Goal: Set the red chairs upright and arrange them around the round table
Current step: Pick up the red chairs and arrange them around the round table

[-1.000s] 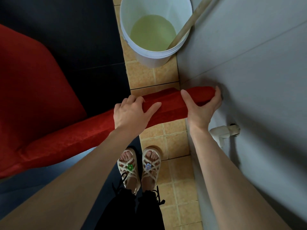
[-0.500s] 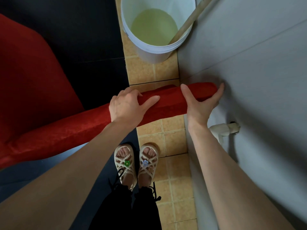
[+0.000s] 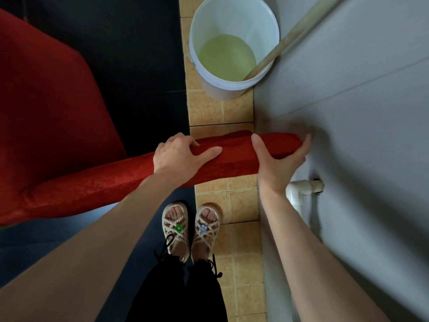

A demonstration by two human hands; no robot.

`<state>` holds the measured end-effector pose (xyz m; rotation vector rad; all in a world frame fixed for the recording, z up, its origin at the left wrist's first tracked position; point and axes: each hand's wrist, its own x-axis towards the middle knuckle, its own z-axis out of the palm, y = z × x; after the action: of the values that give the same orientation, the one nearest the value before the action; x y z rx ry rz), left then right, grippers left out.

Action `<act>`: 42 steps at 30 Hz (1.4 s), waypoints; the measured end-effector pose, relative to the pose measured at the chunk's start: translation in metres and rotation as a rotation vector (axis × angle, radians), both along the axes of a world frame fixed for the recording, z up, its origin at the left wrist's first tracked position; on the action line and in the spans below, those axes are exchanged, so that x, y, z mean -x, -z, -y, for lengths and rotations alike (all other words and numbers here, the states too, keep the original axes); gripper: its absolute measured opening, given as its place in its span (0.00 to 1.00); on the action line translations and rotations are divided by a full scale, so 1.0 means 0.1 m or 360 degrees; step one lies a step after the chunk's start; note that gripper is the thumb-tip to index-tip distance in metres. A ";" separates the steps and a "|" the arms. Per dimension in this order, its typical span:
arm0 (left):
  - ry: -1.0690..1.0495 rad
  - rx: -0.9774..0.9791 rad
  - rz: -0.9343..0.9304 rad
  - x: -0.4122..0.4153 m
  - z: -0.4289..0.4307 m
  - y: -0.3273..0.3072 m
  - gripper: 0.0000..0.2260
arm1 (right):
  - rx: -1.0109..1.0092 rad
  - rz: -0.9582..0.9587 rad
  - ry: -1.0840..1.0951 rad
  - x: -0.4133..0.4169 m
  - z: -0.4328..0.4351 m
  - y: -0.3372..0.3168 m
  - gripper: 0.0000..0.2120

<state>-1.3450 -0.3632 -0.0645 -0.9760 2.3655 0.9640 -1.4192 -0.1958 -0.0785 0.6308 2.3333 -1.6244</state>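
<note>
Where the grey wall (image 3: 348,108) closes off the right side, little room is left. The red chair (image 3: 51,117) is seen crowded into that corner. Its broad upholstered face fills the left, and its padded edge (image 3: 234,152) is stretched across the tan tiled strip (image 3: 241,252), ending at the wall; whether contact is made cannot be told. No round table is shown, so the chair is judged not yet placed.

A white bucket (image 3: 222,91) of yellowish liquid, with a wooden stick (image 3: 290,40) leaned in it, is stood just beyond that edge and would need to be avoided.

The edge is gripped by both hands, apparently so that the chair can be swung clear of the wall. The left hand (image 3: 178,156) is curled over its top, and the right hand (image 3: 276,163) is wrapped round its end. A white pipe (image 3: 299,189) is fixed to the wall just below.
</note>
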 end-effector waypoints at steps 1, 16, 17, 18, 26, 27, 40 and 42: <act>-0.0019 -0.0009 -0.0005 -0.01 0.02 -0.06 0.31 | -0.0003 -0.0020 -0.0011 -0.01 0.02 -0.06 0.57; -0.0274 -0.0095 -0.0198 -0.10 0.55 -1.13 0.32 | 0.0165 -0.0482 -0.0232 0.01 0.59 -1.09 0.55; -0.0295 -0.0119 -0.0216 -0.13 0.60 -1.21 0.32 | 0.0205 -0.0493 -0.0239 0.00 0.59 -1.14 0.56; -0.0321 -0.0141 -0.0237 -0.18 0.64 -1.28 0.33 | 0.0260 -0.0482 -0.0231 0.00 0.58 -1.19 0.57; -0.0407 -0.0237 -0.0384 -0.52 0.90 -1.70 0.30 | 0.0452 -0.0376 -0.0438 -0.06 0.70 -1.73 0.31; -0.0428 -0.0244 -0.0403 -0.55 0.93 -1.75 0.29 | 0.0452 -0.0382 -0.0464 -0.06 0.74 -1.80 0.30; -0.0811 -0.0315 -0.0815 -0.90 1.20 -2.56 0.29 | 0.0314 -0.0682 -0.0838 -0.06 1.38 -3.07 0.23; -0.0851 -0.0334 -0.0851 -0.95 1.20 -2.62 0.30 | 0.0297 -0.0703 -0.0876 -0.08 1.42 -3.18 0.22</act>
<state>-1.2501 -0.4837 0.1974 -1.4427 2.3621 1.8301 -1.4108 -0.3380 0.2393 -0.4224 2.2876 -1.7871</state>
